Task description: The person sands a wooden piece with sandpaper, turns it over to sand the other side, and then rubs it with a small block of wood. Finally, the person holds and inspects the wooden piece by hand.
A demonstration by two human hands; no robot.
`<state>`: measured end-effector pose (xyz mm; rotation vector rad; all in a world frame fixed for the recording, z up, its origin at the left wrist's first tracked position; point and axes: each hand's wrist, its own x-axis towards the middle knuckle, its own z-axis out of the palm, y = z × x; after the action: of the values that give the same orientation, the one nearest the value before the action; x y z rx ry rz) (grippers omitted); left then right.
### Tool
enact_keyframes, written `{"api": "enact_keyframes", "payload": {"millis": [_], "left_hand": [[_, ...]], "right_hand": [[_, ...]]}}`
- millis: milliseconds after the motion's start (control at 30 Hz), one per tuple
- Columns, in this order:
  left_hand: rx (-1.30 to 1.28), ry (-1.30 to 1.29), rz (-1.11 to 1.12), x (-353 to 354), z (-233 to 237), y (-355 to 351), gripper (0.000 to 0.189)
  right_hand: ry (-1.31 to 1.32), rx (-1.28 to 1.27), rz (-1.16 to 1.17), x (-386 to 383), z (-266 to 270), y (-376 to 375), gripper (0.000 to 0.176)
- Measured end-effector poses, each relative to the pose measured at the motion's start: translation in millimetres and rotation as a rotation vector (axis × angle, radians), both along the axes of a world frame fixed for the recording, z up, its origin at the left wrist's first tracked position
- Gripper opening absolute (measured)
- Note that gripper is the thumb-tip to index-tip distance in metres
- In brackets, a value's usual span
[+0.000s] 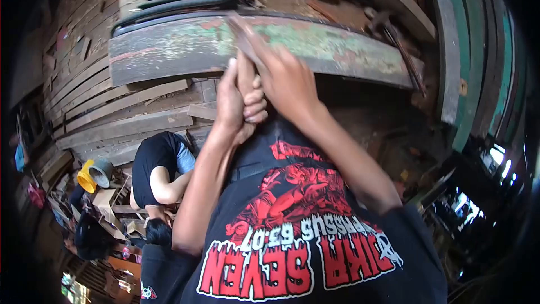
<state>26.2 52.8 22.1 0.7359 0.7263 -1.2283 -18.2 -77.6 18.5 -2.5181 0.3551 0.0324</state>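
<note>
My left hand (235, 98) is closed around a light brown wooden piece (245, 73), held upright in front of my body. Beside and a little above it, my right hand (287, 76) is closed on a flat, dark, blade-like strip (243, 35), which lies against the top of the wooden piece. Motion blur hides the strip's exact shape. Both hands are close together at the near edge of a worn plank (169, 48) with patchy green paint.
A hammer (382, 22) and a dark rod (406, 59) lie at the plank's right. Long boards (444, 50) stand at right. Another person (160, 174) bends over at lower left, near a yellow bucket (86, 177) and a grey bucket (101, 172).
</note>
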Motion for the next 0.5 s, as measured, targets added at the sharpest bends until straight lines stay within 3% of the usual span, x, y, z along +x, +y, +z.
{"api": "enact_keyframes", "payload": {"millis": [67, 167, 233, 367, 500], "left_hand": [[-0.081, 0.010, -0.013, -0.2, -2.2, 5.6, 0.059], [-0.075, -0.004, -0.023, 6.2, -3.1, 10.3, 0.059], [-0.075, -0.013, -0.017, 5.5, -2.7, 11.8, 0.058], [-0.086, 0.052, 0.027, 3.3, 5.5, 9.2, 0.052], [-0.005, -0.057, -0.045, 4.9, 26.4, 1.3, 0.050]], "right_hand": [[0.088, -0.011, 0.011, 27.7, 10.2, -9.5, 0.043], [-0.080, 0.169, -0.057, -0.8, -17.3, -29.3, 0.044], [-0.326, 0.327, -0.232, -7.8, 1.6, -57.5, 0.053], [-0.268, 0.615, -0.689, -27.5, 21.0, -128.6, 0.055], [-0.204, 0.694, -0.835, -54.8, 10.2, -166.1, 0.051]]}}
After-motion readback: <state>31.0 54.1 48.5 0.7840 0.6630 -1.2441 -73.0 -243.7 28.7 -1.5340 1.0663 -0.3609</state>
